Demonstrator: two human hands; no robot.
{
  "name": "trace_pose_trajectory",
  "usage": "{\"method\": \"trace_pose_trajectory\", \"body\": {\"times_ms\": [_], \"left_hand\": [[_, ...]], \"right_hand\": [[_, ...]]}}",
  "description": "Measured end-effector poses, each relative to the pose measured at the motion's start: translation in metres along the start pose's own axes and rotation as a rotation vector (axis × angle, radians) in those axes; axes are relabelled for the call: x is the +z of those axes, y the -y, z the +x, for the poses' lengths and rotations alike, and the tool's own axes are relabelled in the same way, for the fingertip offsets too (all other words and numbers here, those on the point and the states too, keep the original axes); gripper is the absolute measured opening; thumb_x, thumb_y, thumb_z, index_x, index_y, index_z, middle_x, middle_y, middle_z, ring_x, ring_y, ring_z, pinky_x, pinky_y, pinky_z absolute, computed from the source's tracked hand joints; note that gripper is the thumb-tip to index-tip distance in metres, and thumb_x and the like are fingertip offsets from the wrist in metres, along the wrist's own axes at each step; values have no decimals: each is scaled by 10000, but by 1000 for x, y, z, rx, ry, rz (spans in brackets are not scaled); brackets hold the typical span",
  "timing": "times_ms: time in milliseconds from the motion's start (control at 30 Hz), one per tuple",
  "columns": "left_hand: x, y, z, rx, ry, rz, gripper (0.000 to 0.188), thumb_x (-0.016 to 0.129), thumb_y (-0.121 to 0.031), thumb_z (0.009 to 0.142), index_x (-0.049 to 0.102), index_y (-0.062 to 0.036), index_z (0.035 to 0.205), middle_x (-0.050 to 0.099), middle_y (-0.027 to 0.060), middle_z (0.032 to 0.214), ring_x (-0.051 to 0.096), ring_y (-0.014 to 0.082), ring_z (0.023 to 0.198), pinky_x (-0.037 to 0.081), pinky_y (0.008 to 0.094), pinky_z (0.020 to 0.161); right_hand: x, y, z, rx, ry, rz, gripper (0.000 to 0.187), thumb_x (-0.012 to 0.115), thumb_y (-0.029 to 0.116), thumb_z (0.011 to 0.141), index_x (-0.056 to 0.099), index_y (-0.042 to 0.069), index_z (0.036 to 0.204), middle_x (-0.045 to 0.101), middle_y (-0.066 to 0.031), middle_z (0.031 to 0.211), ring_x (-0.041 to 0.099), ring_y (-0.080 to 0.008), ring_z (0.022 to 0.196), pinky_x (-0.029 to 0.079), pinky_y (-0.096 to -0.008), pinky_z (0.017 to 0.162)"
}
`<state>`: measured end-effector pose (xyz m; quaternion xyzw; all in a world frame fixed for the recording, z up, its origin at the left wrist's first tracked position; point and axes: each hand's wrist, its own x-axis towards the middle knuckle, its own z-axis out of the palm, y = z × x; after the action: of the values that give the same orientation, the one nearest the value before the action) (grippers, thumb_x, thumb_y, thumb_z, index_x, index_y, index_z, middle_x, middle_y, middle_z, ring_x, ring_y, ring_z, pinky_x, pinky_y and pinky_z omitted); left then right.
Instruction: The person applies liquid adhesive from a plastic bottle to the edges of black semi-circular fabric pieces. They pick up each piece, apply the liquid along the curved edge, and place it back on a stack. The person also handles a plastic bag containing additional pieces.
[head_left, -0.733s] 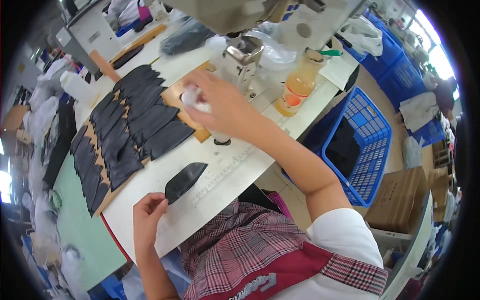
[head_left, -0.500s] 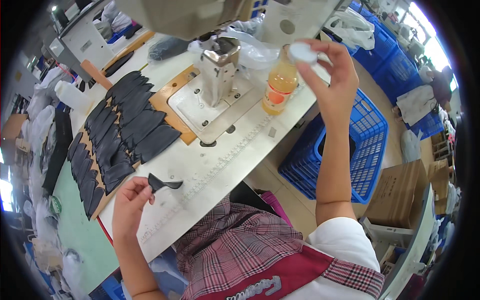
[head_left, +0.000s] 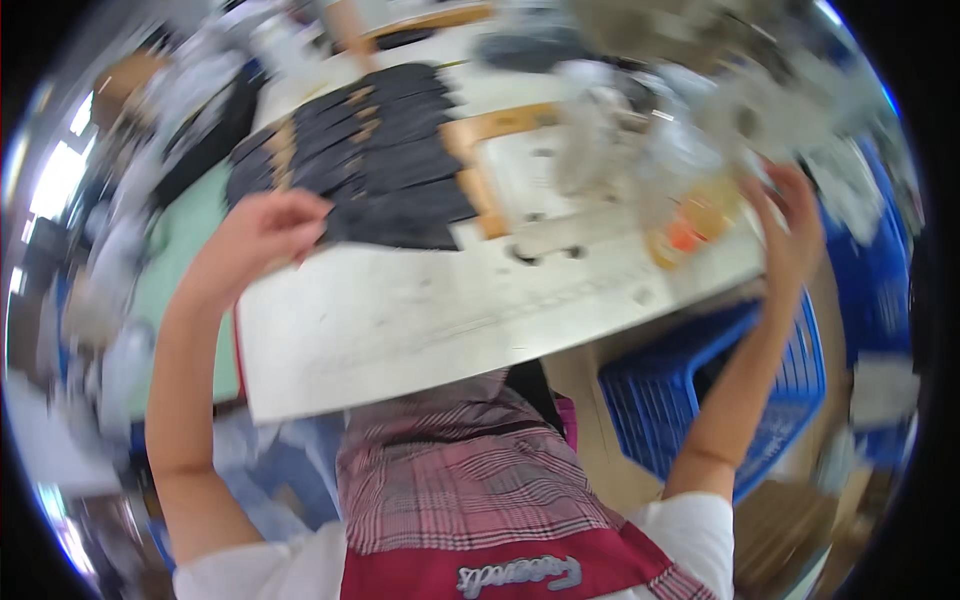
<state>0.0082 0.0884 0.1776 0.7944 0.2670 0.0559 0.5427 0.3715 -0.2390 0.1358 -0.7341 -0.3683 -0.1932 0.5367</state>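
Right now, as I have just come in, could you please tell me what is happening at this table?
The person's left hand is at the edge of the dark pieces, which lie in rows on the table. The right hand is beside the bottle. Blur hides whether either hand grips anything. The basket stands lower, at the right.

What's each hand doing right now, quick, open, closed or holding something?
Left hand: pinched at the black pieces; cannot tell if it grips one.
Right hand: half-curled beside the bottle; too blurred to tell if it holds anything.
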Motion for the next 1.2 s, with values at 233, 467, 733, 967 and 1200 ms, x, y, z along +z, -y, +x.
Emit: {"method": "trace_pose_trajectory", "body": {"times_ms": [233, 467, 733, 967, 1200], "left_hand": [[-93, 18, -43, -128, -192, 171, 301, 642, -208, 862, 610, -34, 1105, 588, -48, 823, 520, 46, 726, 422, 186, 672], [-146, 44, -30, -105, -208, 260, 363, 643, -251, 861, 595, -56, 1163, 581, -38, 887, 510, 53, 785, 411, 204, 726], [-148, 28, 20, -95, -118, 109, 305, 655, -128, 839, 598, 28, 1095, 613, 52, 872, 539, 103, 746, 432, 245, 648], [-229, 58, 131, 58, -7, -142, 352, 639, -115, 860, 564, 16, 1177, 611, 28, 860, 572, 107, 724, 461, 225, 625], [-299, 96, 188, 75, -115, -229, 347, 636, -164, 858, 582, -38, 1176, 625, 15, 882, 587, 113, 767, 468, 234, 672]], "right_hand": [[15, 40, -29, -98, -231, 52, 243, 587, 52, 882, 573, -14, 1116, 586, -155, 1205, 549, -229, 1118, 474, -348, 921], [122, 98, -98, -239, 236, 173, 232, 607, -24, 806, 551, 1, 1030, 613, -176, 1132, 598, -213, 943, 485, -268, 736], [193, 114, -123, 58, 575, 331, 173, 621, -18, 802, 575, 2, 968, 641, -132, 1041, 600, -162, 879, 481, -253, 694], [244, 125, -115, 78, 623, 349, 128, 607, -22, 812, 581, 0, 935, 645, -122, 998, 600, -158, 876, 478, -244, 693], [261, 112, -123, 112, 601, 287, 111, 607, -46, 791, 585, 0, 890, 654, -134, 972, 614, -177, 865, 486, -252, 683]]}}
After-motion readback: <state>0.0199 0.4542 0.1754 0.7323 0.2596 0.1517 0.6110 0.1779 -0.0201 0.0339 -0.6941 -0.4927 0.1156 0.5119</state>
